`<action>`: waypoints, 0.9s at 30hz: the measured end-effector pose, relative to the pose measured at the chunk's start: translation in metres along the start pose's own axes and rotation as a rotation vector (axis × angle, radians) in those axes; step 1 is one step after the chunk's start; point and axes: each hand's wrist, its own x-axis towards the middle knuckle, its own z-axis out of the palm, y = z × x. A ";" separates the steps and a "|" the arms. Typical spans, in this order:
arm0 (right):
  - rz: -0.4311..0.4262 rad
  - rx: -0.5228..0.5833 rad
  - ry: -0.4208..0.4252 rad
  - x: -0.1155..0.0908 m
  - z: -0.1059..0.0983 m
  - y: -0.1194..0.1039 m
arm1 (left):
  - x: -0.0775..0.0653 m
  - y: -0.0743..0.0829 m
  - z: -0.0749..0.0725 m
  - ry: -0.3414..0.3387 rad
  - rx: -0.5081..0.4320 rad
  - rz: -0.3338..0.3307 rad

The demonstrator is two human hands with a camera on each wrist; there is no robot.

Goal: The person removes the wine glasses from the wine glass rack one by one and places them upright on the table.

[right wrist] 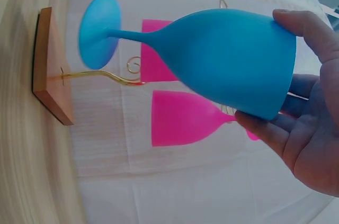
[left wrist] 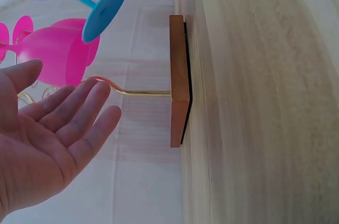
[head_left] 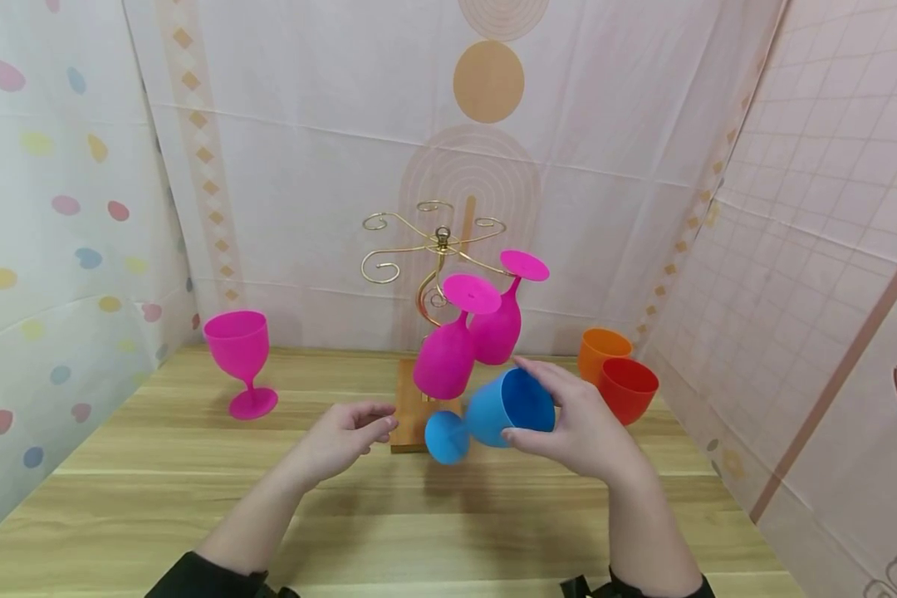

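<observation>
My right hand grips a blue plastic goblet by its rim, thumb on one side and fingers on the other. The goblet is tilted on its side in the air, mouth toward my palm and foot pointing left. My left hand is held palm up with relaxed fingers, holding nothing, left of the goblet's foot. Behind the hands stands a gold wire goblet rack with curled arms. Two pink goblets hang upside down by their feet from its front and right side.
The rack's wooden base sits on the wood-grain table. A third pink goblet stands upright at the left. An orange goblet and a red goblet stand at the right, partly behind my right hand. Patterned cloth surrounds the table.
</observation>
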 end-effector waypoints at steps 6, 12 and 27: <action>0.052 -0.017 -0.010 -0.003 -0.007 0.004 | 0.001 -0.003 0.000 0.014 0.084 0.016; 0.120 -0.057 -0.010 -0.004 -0.013 0.008 | 0.002 -0.003 0.001 0.014 0.107 0.006; 0.314 -0.192 -0.062 -0.007 -0.026 0.018 | 0.001 -0.002 0.002 0.024 0.149 0.021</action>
